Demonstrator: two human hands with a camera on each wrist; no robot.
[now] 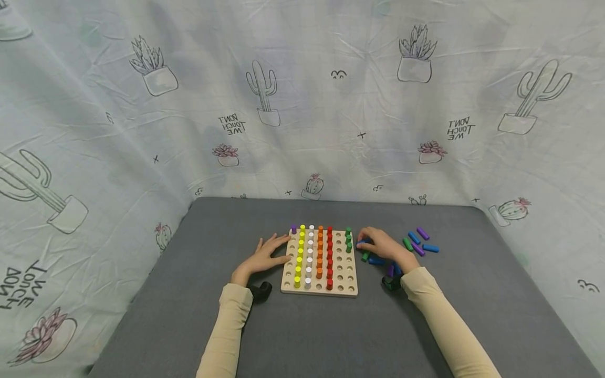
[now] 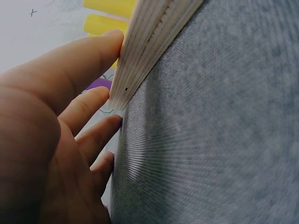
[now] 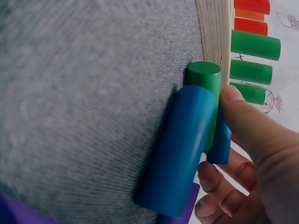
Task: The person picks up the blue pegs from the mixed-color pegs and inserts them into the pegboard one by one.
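A wooden peg board (image 1: 345,283) lies on the grey table. Full lines of yellow pegs (image 1: 300,252), white pegs (image 1: 310,252) and red pegs (image 1: 330,254) stand in it; the line of orange pegs (image 1: 320,254) leaves its nearest hole bare. One purple peg (image 1: 293,229) stands at the back left, three green pegs (image 1: 348,239) at the back right. My left hand (image 1: 264,255), fingers extended, touches the board's left edge with thumb and index finger. Beside the right edge, my right hand (image 1: 384,244) pinches a blue peg (image 3: 221,144) between thumb and fingers.
Loose beside my right hand lie a green peg (image 3: 204,70), a blue peg (image 3: 175,154) and a purple peg (image 3: 190,205). Farther right is a scatter of several blue, purple and green pegs (image 1: 418,249). A cactus-print cloth (image 1: 302,105) hangs behind the table.
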